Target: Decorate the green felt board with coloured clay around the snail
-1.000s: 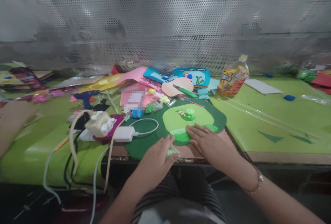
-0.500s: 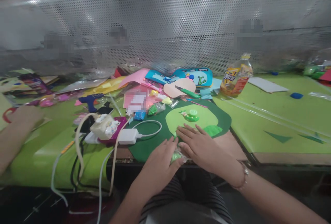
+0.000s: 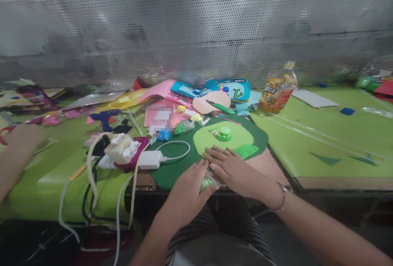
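My left hand (image 3: 189, 184) is at the table's front edge, its thumb and fingers curled around a small clear bag of green clay (image 3: 208, 182). My right hand (image 3: 231, 170) lies flat with fingers apart, its fingertips over the lower edge of a light-green paper shape (image 3: 201, 137). The fingertips of both hands nearly meet. Beside the right fingers is a flat, bright green patch (image 3: 248, 150). Beyond them sits a small green clay snail-like figure (image 3: 224, 134). Underneath is a dark green sheet (image 3: 172, 174). What lies under my right palm is hidden.
A power adapter (image 3: 150, 160) and cables lie left, near a blue glue gun (image 3: 106, 118). Behind are a green-handled cutter (image 3: 223, 108), clay packets and coloured paper. A bottle (image 3: 278, 88) stands right. Another person's hand (image 3: 29, 139) holds red-handled scissors (image 3: 4, 136) at far left.
The whole view shifts slightly left and up. My right fingers move a little toward my left hand; the bag stays by my left thumb.
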